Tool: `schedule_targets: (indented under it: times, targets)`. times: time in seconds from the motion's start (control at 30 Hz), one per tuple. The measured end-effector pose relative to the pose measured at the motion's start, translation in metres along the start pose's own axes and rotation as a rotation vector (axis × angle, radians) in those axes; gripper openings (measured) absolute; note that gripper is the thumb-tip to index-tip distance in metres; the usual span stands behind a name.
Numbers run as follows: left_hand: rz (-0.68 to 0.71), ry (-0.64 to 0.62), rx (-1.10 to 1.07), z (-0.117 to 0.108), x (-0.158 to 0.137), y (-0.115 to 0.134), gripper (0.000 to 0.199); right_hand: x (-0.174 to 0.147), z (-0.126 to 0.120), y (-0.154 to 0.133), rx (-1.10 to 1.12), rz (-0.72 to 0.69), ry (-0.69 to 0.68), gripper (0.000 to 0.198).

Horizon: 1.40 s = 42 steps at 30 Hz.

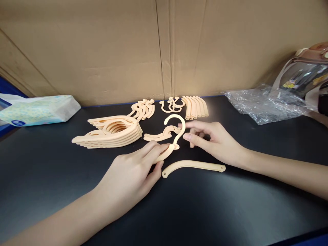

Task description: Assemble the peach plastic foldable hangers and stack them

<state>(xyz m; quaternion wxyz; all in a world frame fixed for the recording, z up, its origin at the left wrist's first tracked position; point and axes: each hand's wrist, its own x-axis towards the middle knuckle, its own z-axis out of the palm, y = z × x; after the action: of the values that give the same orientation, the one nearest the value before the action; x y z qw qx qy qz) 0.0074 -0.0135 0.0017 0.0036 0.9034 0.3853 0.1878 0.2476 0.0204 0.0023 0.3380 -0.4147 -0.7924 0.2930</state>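
Note:
My left hand (pixel 138 167) is closed on a cream plastic hanger arm (pixel 166 153), whose far end shows past the fingers. A cream hanger hook (pixel 183 124) stands up from that end, curving to the left. My right hand (pixel 214 140) is beside the hook, thumb and index finger apart; whether a fingertip touches the hook I cannot tell. Behind the hook lies a notched hanger piece (pixel 159 136), partly covered. A loose curved hanger arm (pixel 193 165) rests on the table nearer to me.
Stacked folded hangers (pixel 115 136) sit at left. Farther back are small curved pieces (pixel 145 109), loose hooks (pixel 169 108) and a row of hanger arms (pixel 196 107). A tissue pack (pixel 46 109) lies left, a clear plastic bag (pixel 261 106) right, beside a transparent strapped container (pixel 302 75). Cardboard (pixel 102 51) stands behind.

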Motion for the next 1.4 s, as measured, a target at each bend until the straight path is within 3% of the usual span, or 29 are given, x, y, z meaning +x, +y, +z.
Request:
schedule_targets:
  times: [0.13, 0.27, 0.47, 0.6, 0.73, 0.8, 0.9, 1.07, 1.4]
  targets:
    - [-0.179, -0.145, -0.43, -0.007, 0.0, -0.003, 0.034, -0.005, 0.002, -0.002, -0.232, -0.229, -0.018, 0.033]
    - [-0.271, -0.271, -0.82, -0.012, 0.005, 0.0, 0.041, -0.009, 0.0, -0.003, -0.317, -0.454, -0.123, 0.026]
    - [-0.444, -0.35, -1.154, -0.011, 0.019, 0.005, 0.041, -0.014, -0.007, -0.009, -0.48, -0.628, -0.324, 0.021]
    - [-0.544, -0.291, -1.265, -0.009, 0.031, 0.006, 0.033, -0.016, -0.009, -0.013, -0.565, -0.59, -0.377, 0.027]
    - [-0.723, -0.226, -1.258, -0.01, 0.036, 0.011, 0.018, -0.014, -0.011, -0.016, -0.468, -0.506, -0.426, 0.023]
    - [-0.744, -0.221, -1.269, -0.01, 0.036, 0.014, 0.017, -0.013, -0.012, -0.015, -0.405, -0.464, -0.424, 0.019]
    - [-0.727, -0.199, -1.297, -0.009, 0.034, 0.014, 0.024, -0.012, -0.011, -0.012, -0.398, -0.443, -0.354, 0.018]
    - [-0.74, -0.164, -1.313, -0.009, 0.03, 0.007, 0.025, -0.012, 0.0, -0.005, -0.622, -0.543, -0.161, 0.025]
    - [-0.819, -0.22, -1.358, -0.013, 0.027, 0.001, 0.019, -0.014, 0.0, -0.001, -0.553, -0.474, -0.096, 0.033]
